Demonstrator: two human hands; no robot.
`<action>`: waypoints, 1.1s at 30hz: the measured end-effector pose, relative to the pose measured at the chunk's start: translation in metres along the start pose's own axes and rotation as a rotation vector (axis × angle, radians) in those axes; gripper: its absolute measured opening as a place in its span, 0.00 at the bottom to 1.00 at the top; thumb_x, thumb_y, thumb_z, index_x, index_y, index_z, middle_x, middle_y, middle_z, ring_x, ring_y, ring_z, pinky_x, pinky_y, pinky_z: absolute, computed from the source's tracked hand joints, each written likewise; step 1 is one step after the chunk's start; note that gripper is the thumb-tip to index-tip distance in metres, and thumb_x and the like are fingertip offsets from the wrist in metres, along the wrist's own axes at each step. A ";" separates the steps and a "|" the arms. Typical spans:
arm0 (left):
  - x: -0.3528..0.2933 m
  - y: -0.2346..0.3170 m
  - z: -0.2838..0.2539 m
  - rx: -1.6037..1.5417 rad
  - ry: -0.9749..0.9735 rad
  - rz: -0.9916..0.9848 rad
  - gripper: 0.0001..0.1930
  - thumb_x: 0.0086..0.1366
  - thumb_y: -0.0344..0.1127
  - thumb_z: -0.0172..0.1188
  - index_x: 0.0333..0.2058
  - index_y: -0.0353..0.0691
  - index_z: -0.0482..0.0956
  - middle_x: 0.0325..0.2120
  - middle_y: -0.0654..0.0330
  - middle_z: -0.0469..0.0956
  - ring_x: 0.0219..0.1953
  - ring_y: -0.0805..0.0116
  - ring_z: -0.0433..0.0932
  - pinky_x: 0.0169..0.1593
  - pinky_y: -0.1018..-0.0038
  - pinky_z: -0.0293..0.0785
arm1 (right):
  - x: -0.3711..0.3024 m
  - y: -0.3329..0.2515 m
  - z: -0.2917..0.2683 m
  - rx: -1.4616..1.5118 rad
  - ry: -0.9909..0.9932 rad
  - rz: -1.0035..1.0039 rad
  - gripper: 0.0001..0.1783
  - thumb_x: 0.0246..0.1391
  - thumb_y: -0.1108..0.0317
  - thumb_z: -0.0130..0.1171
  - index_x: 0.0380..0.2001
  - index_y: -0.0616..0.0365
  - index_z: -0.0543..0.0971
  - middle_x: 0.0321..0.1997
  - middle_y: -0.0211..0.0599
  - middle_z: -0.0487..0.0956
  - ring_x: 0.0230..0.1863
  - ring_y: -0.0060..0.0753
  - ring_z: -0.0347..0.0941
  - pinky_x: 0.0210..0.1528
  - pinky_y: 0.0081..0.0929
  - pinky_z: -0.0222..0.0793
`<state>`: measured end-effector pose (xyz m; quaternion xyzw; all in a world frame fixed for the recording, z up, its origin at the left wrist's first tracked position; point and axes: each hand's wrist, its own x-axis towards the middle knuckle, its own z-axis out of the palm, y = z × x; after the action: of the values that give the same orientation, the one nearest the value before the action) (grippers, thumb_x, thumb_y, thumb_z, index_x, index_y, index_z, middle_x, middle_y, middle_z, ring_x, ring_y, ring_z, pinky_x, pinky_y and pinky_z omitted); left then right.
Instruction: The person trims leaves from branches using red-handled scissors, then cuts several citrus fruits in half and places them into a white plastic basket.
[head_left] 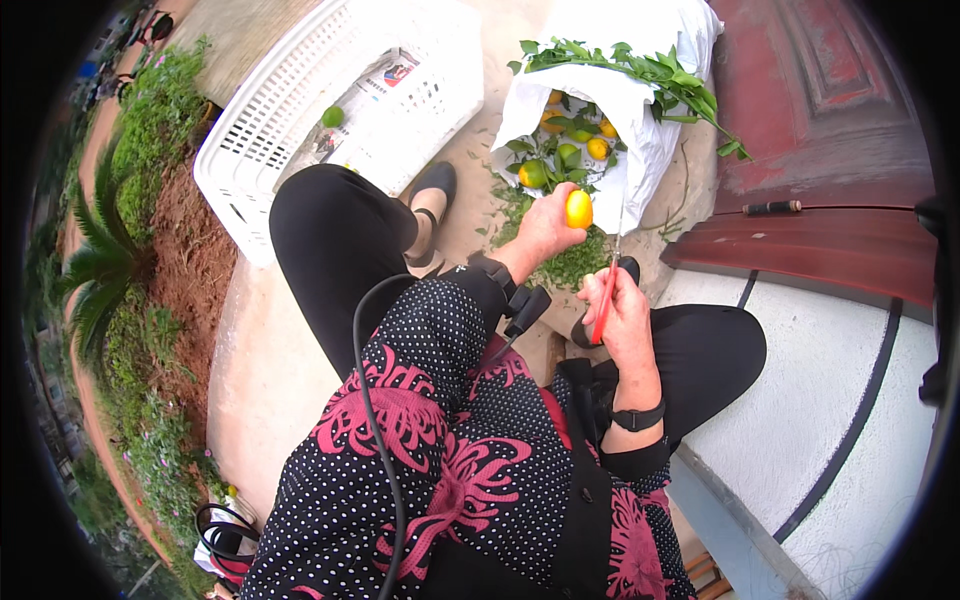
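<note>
In my left hand [541, 240] is an orange-yellow citrus fruit [579, 209], gripped by closed fingers. My right hand [628, 322] is closed round the red handles of a pair of scissors [605, 305], whose blades point away from me toward the bag. Just beyond both hands a white sack [655, 150] lies with its mouth facing me. Inside it are several orange and green citrus fruits [532, 174] among leaves. A leafy green branch [640, 68] rests across the top of the sack. Cut leaves [575, 265] are heaped on the ground below my hands.
A white plastic basket [262, 135] stands at the far left, lined with newspaper [375, 85] and holding a green citrus fruit [332, 117]. A dark red wooden door [800, 110] is at the right. Plants [100, 250] grow along the left. A black cable [362, 350] runs down my front.
</note>
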<state>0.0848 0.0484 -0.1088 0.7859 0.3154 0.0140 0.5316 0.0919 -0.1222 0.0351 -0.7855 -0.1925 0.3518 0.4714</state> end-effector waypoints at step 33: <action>-0.102 0.106 -0.050 -0.107 0.124 0.667 0.49 0.35 0.35 0.82 0.60 0.39 0.69 0.52 0.52 0.73 0.55 0.53 0.72 0.59 0.62 0.69 | -0.007 0.004 -0.016 0.812 0.157 -0.157 0.24 0.61 0.56 0.63 0.51 0.61 0.69 0.40 0.32 0.78 0.32 0.19 0.74 0.34 0.18 0.71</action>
<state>0.0361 0.0132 0.0343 0.8143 0.0717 0.2513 0.5182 0.0984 -0.1383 0.0388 -0.5434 -0.0610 0.3014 0.7811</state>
